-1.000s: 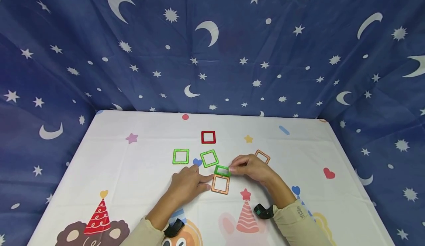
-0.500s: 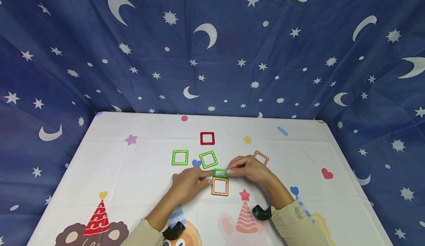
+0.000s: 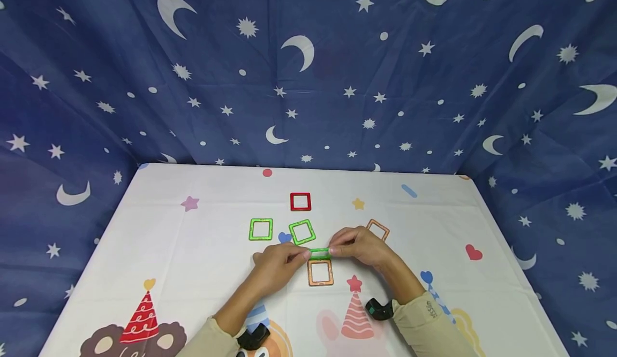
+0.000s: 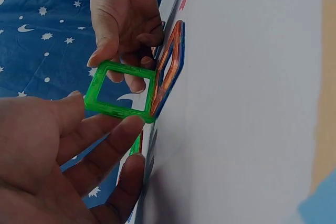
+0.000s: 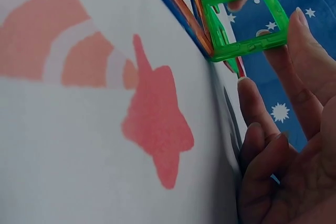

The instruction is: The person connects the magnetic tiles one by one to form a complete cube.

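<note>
A green square magnetic tile [image 3: 320, 258] stands on edge along the far side of an orange magnetic tile [image 3: 321, 283], which lies flat on the table. My left hand [image 3: 277, 266] pinches the green tile's left side near the top. On the opposite side, my right hand [image 3: 359, 246] grips it between thumb and fingers. The left wrist view shows the open-framed green tile [image 4: 118, 113] meeting the orange tile [image 4: 170, 74] at its lower edge. A blue layer runs along the orange tile's underside in the right wrist view, beside the green tile [image 5: 249, 51].
Beyond the hands lie a tilted green tile [image 3: 312, 236], another green tile [image 3: 261, 238] to its left and a red tile [image 3: 300, 209] farther back. A second orange tile [image 3: 381, 222] lies partly behind the right hand. A starry blue curtain [image 3: 217, 52] surrounds the white printed tablecloth [image 3: 424, 228].
The green tile has tipped up from a slant to nearly upright. My left hand has moved from beside the orange tile up to the green tile's left side and now holds it.
</note>
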`<state>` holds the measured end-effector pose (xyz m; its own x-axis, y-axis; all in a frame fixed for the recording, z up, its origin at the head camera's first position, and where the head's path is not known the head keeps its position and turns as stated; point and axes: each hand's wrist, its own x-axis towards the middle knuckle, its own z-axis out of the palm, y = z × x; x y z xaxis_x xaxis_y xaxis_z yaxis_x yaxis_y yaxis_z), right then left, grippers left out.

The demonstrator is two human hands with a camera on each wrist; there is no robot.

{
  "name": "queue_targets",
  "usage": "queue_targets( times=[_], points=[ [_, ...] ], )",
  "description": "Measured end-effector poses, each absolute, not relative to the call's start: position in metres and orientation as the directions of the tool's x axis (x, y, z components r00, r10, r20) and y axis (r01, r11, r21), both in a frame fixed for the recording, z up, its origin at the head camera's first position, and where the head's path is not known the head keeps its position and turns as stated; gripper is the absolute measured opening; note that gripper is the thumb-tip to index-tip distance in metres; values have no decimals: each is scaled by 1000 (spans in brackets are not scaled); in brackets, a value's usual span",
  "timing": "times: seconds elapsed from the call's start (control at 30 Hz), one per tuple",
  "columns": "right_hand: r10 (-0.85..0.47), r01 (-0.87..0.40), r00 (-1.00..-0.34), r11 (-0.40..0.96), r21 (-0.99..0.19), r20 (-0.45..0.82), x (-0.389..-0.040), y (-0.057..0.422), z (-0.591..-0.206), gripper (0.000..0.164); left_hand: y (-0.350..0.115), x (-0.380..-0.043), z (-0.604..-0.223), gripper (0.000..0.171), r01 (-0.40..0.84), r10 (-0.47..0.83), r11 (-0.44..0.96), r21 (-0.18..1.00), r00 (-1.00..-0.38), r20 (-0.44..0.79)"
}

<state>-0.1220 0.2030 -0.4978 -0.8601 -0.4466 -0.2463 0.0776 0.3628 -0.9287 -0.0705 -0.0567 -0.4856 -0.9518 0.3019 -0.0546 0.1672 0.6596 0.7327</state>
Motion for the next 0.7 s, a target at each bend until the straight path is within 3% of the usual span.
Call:
queue_targets(
  times=[0.4, 0.7],
  points=[
    [-452, 29, -865, 385, -922, -216, -121, 202, -497, 15, -57, -71, -487, 20, 237, 439, 597, 767, -896, -65],
    [-423, 91, -868, 375, -922, -258, -120, 204, -495, 20, -61, -69, -487, 19, 243, 483, 591, 769, -871, -96]
  ],
)
